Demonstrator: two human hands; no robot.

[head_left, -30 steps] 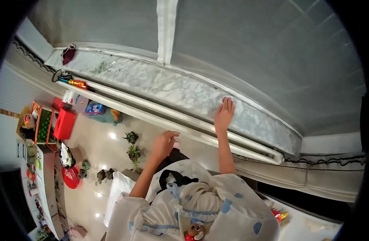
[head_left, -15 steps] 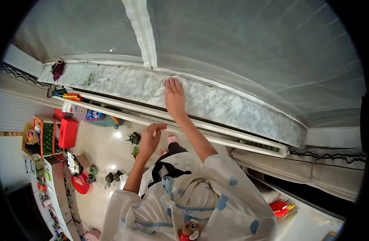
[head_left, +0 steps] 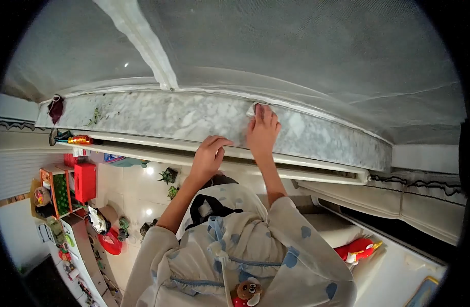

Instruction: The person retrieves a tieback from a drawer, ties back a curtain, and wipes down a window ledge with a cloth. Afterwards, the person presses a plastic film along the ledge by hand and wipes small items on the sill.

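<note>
On the marble windowsill (head_left: 189,113) my right hand (head_left: 263,130) presses down a small white cloth (head_left: 252,109), its fingers closed over it near the window side. My left hand (head_left: 208,157) hovers by the sill's near edge, over the white rail (head_left: 235,150), with fingers curled loosely, thumb apart and nothing in it. A dark red pouch (head_left: 56,108) lies at the sill's far left end. Bits of green plant (head_left: 95,116) are scattered to the right of the pouch.
An orange-handled screwdriver (head_left: 80,139) rests at the rail's left end. Grey mesh (head_left: 306,46) rises behind the sill. Below are potted plants (head_left: 168,175), a red box (head_left: 85,182) and a red basin (head_left: 110,241). A red toy (head_left: 355,250) lies at lower right.
My right hand first swept left along the sill with the cloth, then moved back right. My left hand has risen toward the sill's edge. The view has shifted and turned.
</note>
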